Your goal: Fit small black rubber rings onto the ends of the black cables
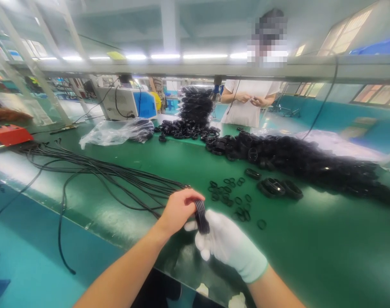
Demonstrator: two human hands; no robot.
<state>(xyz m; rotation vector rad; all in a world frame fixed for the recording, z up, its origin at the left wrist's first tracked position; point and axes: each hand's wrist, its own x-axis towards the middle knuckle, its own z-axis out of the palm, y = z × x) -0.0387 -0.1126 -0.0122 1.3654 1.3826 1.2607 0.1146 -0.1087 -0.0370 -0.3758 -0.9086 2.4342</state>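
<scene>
My bare left hand [178, 209] and my right hand [228, 244], in a white glove, both grip a folded bundle of black cable [201, 216] just above the green table [169, 162]. The cable strands [118, 177] run left from my left hand across the table. Several small black rings [228, 196] lie loose on the green surface just beyond my hands. A few coiled black cable bundles [276, 187] lie behind the rings.
A long heap of black cable coils [310, 160] fills the right of the table, with a tall stack [196, 105] behind. A clear plastic bag [118, 131], a white machine [124, 102] and a red box [9, 133] sit left. A person in white [248, 102] stands opposite.
</scene>
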